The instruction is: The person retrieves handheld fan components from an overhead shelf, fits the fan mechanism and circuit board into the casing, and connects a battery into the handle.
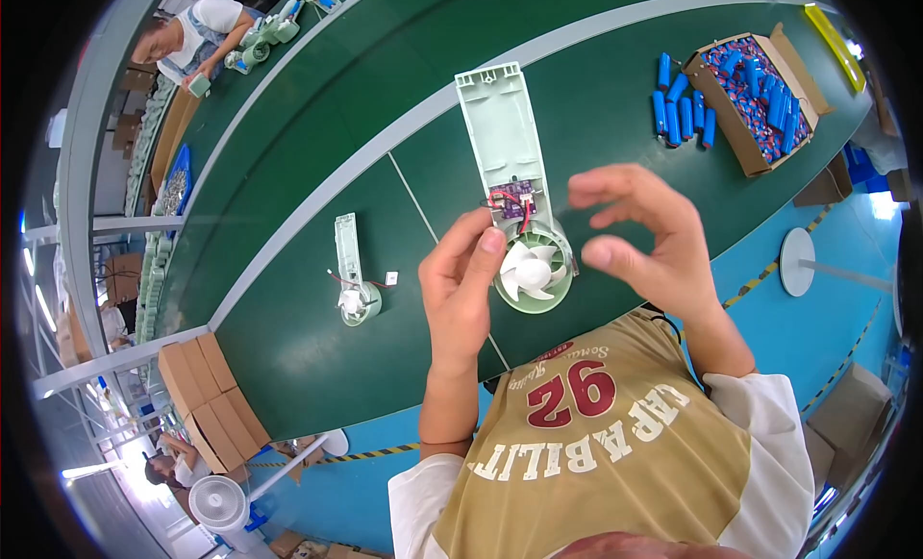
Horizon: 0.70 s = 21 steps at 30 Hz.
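Battery box (pixel 740 126) right of fan (pixel 514 189)

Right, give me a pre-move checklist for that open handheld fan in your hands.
1. Left hand grips the pale green handheld fan at its head: ok.
2. Right hand on the fan: not ok, it hovers beside with fingers curled, apart from it.
3. White fan blades seated in the ring: ok.
4. Purple circuit board and red wires sit exposed in the open handle: ok; solder joints cannot tell.
5. Blue battery cells lie loose by the cardboard box: ok; none fitted in the handle.
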{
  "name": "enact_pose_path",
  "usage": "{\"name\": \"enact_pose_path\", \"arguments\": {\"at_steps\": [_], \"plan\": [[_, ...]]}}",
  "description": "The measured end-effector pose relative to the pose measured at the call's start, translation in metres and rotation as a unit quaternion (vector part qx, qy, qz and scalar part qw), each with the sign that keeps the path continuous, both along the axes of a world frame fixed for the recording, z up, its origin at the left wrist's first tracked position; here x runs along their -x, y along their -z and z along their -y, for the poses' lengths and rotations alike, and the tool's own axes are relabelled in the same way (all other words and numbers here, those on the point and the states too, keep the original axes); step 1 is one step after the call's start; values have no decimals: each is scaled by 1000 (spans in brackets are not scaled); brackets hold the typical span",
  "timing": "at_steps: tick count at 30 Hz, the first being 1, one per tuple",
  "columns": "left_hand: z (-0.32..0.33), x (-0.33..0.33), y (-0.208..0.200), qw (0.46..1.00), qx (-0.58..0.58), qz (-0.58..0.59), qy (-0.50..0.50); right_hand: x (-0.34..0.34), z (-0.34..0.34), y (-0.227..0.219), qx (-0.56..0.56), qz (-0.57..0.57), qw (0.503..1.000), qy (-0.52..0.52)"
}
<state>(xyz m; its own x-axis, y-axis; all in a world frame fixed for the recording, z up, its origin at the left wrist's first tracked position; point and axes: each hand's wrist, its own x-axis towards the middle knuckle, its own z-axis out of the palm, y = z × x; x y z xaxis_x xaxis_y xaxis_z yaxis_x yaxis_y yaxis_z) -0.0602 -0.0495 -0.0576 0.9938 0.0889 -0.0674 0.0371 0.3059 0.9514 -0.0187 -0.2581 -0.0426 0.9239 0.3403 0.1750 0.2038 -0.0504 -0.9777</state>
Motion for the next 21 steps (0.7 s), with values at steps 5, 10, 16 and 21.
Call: {"name": "enact_pose_path", "arguments": {"at_steps": [5, 10, 16, 21], "plan": [[3, 4, 3, 999, -9, 27, 26, -10, -11, -2, 98, 254, 959, 84], [5, 4, 1, 998, -40, 36, 38, -10, -16, 0, 153, 314, 932, 91], [7, 10, 2, 989, -121, 87, 21, -4, -19, 2, 151, 351, 916, 120], [8, 13, 7, 974, -178, 140, -2, 1, -18, 3, 130, 393, 900, 133]]}}
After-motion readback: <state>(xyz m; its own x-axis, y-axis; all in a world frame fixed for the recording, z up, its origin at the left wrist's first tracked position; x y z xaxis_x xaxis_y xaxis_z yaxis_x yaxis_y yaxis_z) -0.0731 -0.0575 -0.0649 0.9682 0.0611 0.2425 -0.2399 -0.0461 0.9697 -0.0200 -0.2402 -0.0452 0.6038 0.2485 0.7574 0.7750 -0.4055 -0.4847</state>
